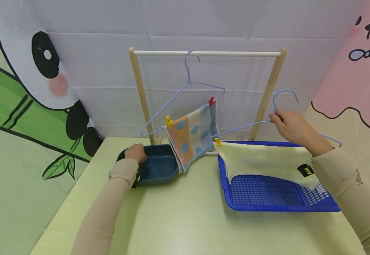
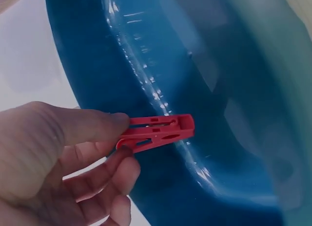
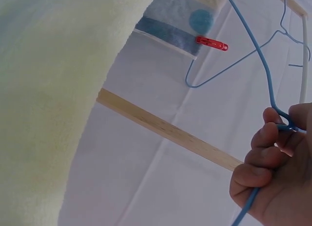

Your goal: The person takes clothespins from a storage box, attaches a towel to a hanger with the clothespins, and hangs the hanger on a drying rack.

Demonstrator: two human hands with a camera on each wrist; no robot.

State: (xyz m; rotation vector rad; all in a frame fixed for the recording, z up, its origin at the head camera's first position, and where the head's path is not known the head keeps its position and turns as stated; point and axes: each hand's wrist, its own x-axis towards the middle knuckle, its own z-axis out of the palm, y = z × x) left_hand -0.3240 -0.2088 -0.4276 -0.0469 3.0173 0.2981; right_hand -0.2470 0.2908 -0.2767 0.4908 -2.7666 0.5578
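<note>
My left hand [image 1: 136, 153] is over the dark teal tray [image 1: 159, 164], pinching a red clothespin [image 2: 158, 131] between thumb and fingers. With my right hand [image 1: 294, 130] I grip a blue wire hanger [image 1: 243, 126] just below its hook. A pale yellow towel [image 1: 267, 159] hangs from that hanger, and a yellow clothespin [image 1: 218, 142] fastens its left corner. The towel's right end is partly hidden by my sleeve. Below and behind the towel lies a blue mesh basket [image 1: 264, 193].
A wooden rack with a white rod [image 1: 236, 54] stands at the back. From it hangs another blue hanger [image 1: 169, 101] carrying a patterned towel [image 1: 192, 132], held by a yellow clothespin [image 1: 169, 122] and a red one. All stand on a pale table [image 1: 178, 219].
</note>
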